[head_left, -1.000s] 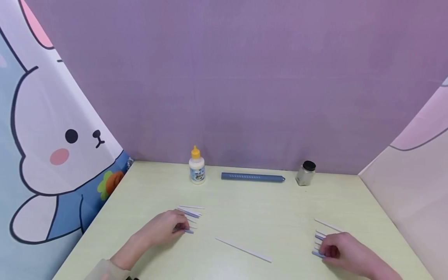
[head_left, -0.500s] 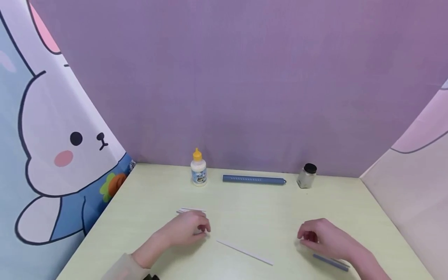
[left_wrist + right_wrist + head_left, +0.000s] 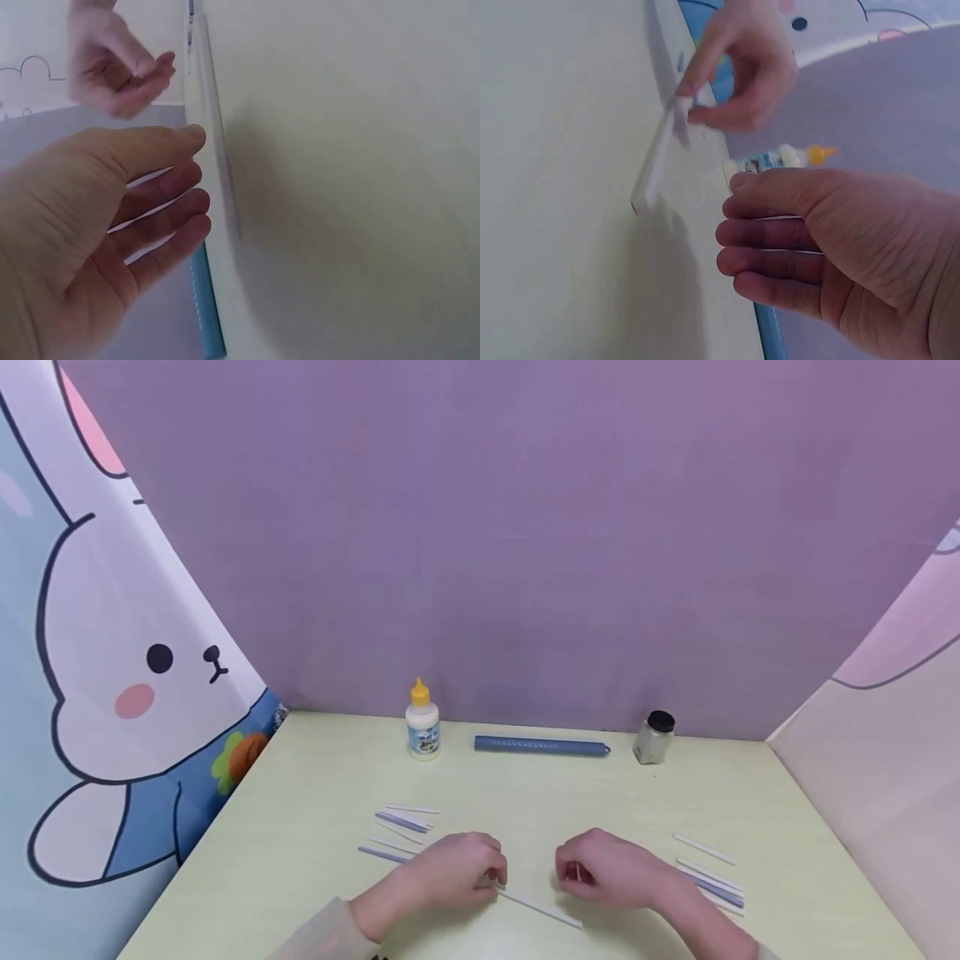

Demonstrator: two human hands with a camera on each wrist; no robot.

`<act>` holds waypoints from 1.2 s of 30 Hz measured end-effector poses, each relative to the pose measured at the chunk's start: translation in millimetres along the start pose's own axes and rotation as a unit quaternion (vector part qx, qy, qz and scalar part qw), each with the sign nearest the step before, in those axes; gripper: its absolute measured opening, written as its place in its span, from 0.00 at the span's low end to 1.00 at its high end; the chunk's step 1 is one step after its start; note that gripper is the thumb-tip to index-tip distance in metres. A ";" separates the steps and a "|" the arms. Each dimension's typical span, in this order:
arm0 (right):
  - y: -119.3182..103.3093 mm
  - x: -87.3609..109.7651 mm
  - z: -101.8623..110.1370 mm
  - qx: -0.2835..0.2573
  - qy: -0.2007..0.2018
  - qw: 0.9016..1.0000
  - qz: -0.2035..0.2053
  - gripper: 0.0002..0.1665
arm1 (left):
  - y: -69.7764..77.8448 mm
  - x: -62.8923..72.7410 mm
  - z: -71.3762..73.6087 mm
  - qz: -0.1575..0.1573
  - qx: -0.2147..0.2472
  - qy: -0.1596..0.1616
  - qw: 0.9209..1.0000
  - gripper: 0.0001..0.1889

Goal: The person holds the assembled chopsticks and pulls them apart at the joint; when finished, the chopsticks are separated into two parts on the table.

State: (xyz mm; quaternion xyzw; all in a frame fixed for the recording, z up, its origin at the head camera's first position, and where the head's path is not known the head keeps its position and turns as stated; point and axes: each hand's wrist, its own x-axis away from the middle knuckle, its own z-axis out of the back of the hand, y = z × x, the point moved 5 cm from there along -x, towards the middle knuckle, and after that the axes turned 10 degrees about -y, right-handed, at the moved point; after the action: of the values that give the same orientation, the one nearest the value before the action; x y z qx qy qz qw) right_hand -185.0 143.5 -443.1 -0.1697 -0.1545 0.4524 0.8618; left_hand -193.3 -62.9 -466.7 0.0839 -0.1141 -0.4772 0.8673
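A thin white stick [image 3: 540, 907] lies slantwise on the table between the two hands. At its left end is my left hand [image 3: 461, 870], with thumb and fingertips right over the stick. The left wrist view shows these fingers [image 3: 172, 221] loosely bent and apart, the stick just beyond their tips. My right hand [image 3: 611, 870] hovers to the right of the stick, fingers loosely curled and holding nothing. In the right wrist view its fingertips [image 3: 735, 259] stand apart from the stick, whose near end points toward the camera.
White and blue sticks [image 3: 401, 820] lie spread at the left, partly behind the left hand; more sticks [image 3: 708, 881] lie at the right. Along the back stand a yellow-capped glue bottle [image 3: 423, 731], a long blue rod [image 3: 540, 746] and a black-lidded jar [image 3: 654, 739].
Both hands have left the stick groups at the sides and come inward to the single white stick. Those side groups now show more fully; the middle stick lies about where it was.
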 end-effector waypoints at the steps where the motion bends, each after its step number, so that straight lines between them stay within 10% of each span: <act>1: -3.1 -4.5 -2.4 0.002 -0.003 1.000 0.003 0.11 | 1.4 -1.8 -1.4 -0.001 -0.004 0.001 1.000 0.07; 15: -15.6 -27.9 -29.0 0.063 -0.058 0.995 -0.059 0.17 | 7.9 -11.1 -8.0 -0.002 -0.004 0.016 1.000 0.07; 23: -18.4 -25.6 -0.7 0.032 -0.019 0.998 -0.056 0.10 | 5.5 -13.8 4.6 0.037 0.035 0.075 0.996 0.05; 36: -31.4 -28.6 33.1 0.079 0.093 0.992 0.022 0.16 | 14.2 -9.2 34.3 0.062 -0.077 0.106 0.989 0.18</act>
State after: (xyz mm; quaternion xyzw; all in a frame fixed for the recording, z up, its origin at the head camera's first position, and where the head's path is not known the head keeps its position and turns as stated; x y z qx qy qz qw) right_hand -191.6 108.0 -403.2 -0.1462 -0.0338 0.4640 0.8730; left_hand -196.1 -48.8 -431.3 0.0601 0.0108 -0.4186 0.9061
